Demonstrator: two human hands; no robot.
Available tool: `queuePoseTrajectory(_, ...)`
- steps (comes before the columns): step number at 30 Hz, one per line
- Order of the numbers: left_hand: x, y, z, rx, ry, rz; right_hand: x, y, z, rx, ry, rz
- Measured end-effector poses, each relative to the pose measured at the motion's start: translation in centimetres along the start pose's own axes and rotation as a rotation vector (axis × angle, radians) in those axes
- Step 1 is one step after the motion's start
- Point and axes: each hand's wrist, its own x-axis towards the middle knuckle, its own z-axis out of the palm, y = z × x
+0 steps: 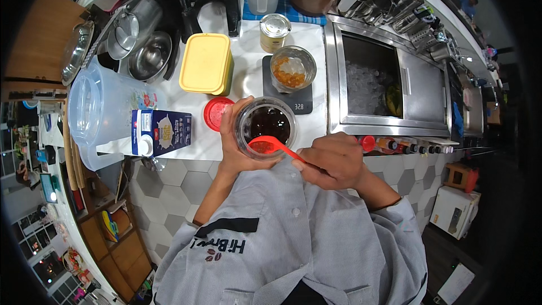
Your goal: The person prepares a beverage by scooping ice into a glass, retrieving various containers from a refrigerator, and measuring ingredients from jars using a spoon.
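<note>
My left hand [237, 144] is wrapped around a clear jar [292, 114] holding dark liquid [269, 125]. In my right hand [332, 163] is the handle of a red spoon [281, 146]. The spoon's bowl is at the jar's mouth on the near side, with something reddish and wet in it. Just beyond the jar, a clear cup [311, 61] with ice and orange bits stands on a dark digital scale [300, 101] with a lit display. A red lid [216, 112] lies by my left fingers.
Left of the jar stand a yellow-lidded container [206, 61], a blue milk carton [163, 133] and a clear plastic pitcher [95, 114]. An open can [274, 31] is behind the cup. To the right, a steel ice bin [334, 72] is partly uncovered, with bottles [391, 144] along its front.
</note>
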Motion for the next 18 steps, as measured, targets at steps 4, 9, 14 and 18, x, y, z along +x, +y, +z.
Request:
queuePoseTrajectory(4, -0.2, 0.0, 0.0, -0.033, -0.021, 0.001, 0.0, 0.7, 0.4, 0.046, 0.088, 0.190)
queuePoseTrajectory(9, 0.0, 0.2, -0.4, -0.052, -0.045, -0.014, -1.3, 2.5, 1.7, 0.484, 0.275, 0.812)
queuePoseTrajectory(14, -0.2, -0.2, -0.6, -0.054, -0.055, -0.006, -1.2, 3.4, 0.9, 0.490, 0.440, 0.873)
queuePoseTrajectory(18, -0.7, -0.5, -0.6, -0.030, -0.053, -0.031, -0.2, 4.8, -1.7, 0.438, 0.645, 0.782)
